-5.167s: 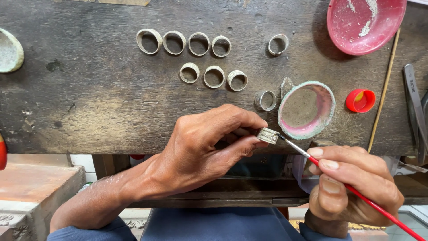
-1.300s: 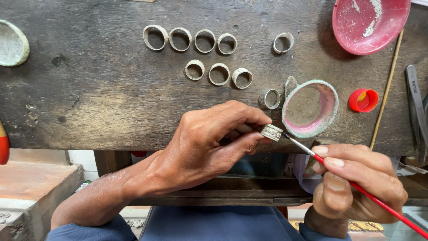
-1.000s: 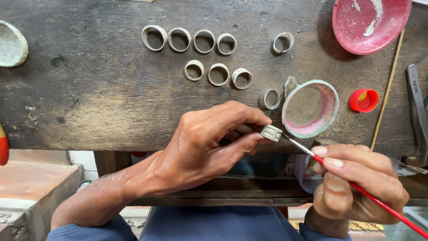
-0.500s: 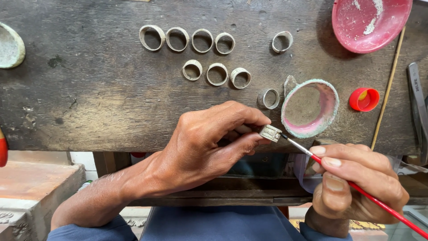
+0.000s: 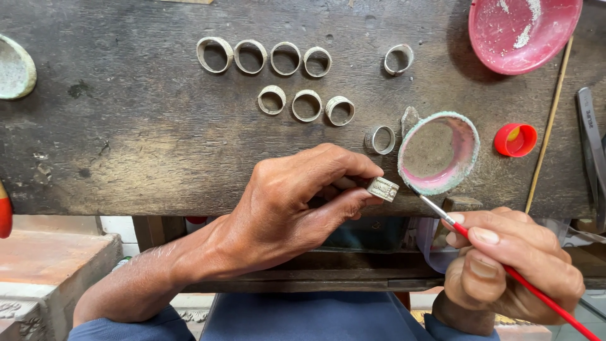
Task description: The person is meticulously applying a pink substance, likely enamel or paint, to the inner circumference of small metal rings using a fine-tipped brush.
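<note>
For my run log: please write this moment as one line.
left hand: holds metal ring | right hand: holds red-handled brush, tip near ring

Blue sleeves (pushed up), bare forearms, blue trousers.

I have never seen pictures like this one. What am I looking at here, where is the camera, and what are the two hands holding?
There is no machine here, only a person at work. The camera sits on the person's head and looks down, so you see their own two hands over a dark, worn wooden bench.

The left hand pinches a small metal ring between thumb and fingers. The right hand holds a thin red-handled brush, with its tip close beside that ring.

On the bench lie nine more grey rings, set apart in loose rows. Near them are a small crusted dish with a pink inside, a larger red bowl and a red bottle cap.
</note>
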